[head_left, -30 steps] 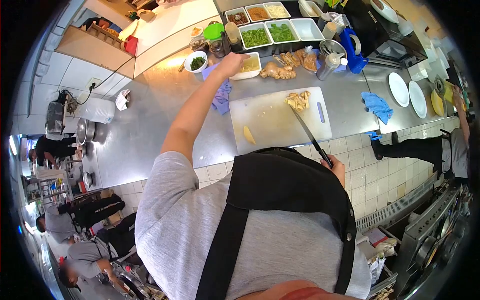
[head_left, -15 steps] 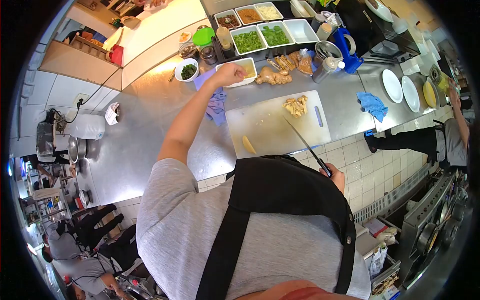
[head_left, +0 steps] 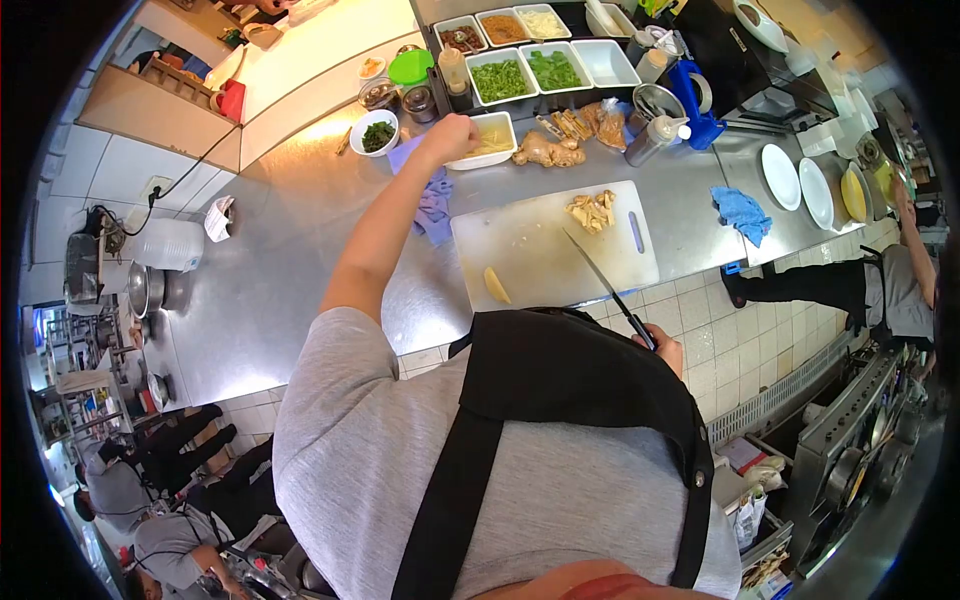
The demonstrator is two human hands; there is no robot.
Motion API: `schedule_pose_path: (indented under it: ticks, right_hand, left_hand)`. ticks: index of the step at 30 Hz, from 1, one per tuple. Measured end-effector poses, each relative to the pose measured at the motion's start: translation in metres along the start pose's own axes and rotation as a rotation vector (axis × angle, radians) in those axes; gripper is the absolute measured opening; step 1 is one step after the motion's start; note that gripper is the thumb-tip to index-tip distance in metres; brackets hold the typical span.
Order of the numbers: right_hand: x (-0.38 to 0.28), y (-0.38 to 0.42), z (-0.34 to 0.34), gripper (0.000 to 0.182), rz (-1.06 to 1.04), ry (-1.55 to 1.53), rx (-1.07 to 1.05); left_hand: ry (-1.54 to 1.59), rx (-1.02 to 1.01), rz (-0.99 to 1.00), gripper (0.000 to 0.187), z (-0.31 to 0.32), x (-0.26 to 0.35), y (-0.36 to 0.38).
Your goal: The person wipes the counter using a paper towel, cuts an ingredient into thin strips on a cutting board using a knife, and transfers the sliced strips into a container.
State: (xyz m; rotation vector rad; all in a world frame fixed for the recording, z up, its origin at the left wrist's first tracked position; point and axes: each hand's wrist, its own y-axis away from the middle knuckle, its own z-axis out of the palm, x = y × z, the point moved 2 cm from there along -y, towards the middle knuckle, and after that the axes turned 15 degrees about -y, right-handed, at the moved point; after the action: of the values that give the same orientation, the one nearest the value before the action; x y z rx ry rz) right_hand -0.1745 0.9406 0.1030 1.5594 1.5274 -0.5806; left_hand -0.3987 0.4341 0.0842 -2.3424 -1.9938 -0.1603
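My left hand [head_left: 453, 136] is over the left side of a white container [head_left: 488, 160] with pale yellow strips in water; its fingers are curled and their tips hidden. In my right hand [head_left: 664, 351] is the black handle of a knife [head_left: 607, 283], its blade pointing up and left over the white cutting board [head_left: 540, 255]. On the board lie a peeled yellow piece [head_left: 496, 285] near the lower left edge and a pile of peelings [head_left: 592, 211] at the upper right. Unpeeled ginger root [head_left: 548, 151] sits behind the board.
Purple cloth [head_left: 434, 205] lies left of the board, near a bowl of chopped greens [head_left: 374, 133]. Behind stand containers with herbs [head_left: 502, 80] and a bottle [head_left: 658, 140]. To the right are a blue cloth [head_left: 741, 214], white plates [head_left: 781, 177] and another person [head_left: 900, 285].
My left hand has moved slightly up and left from over the middle of the white container, and its fingers have turned down. My right hand and the knife have barely moved.
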Motion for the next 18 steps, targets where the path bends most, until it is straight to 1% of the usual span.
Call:
schedule_pose_path:
  ticks: [2,5,8,11,14,17,18]
  right_hand:
    - [-0.005,0.000,0.000,0.023,0.006,0.008,0.006]
    - [-0.002,0.001,0.002,0.023,0.007,0.014,0.003]
    - [0.002,0.000,0.003,0.022,0.018,-0.004,-0.004]
    - [-0.003,0.000,0.004,0.022,0.027,-0.008,0.003]
    - [-0.004,-0.002,0.005,0.022,0.013,-0.004,0.001]
    - [-0.001,-0.006,0.006,0.023,-0.008,0.001,0.000]
    - [-0.002,-0.006,0.005,0.023,-0.013,0.004,0.001]
  left_hand:
    - [-0.030,-0.005,-0.119,0.015,-0.014,0.012,0.006]
    - [-0.077,0.152,-0.068,0.010,-0.008,0.008,0.008]
    - [-0.029,0.321,-0.014,0.013,0.007,0.002,0.009]
    - [-0.015,0.295,-0.166,0.020,0.000,0.006,0.008]
    - [0.007,0.504,-0.203,0.019,-0.009,0.019,0.010]
    - [-0.054,0.512,-0.167,0.020,-0.002,0.025,0.002]
    - [-0.090,0.486,-0.194,0.021,0.000,0.028,-0.001]
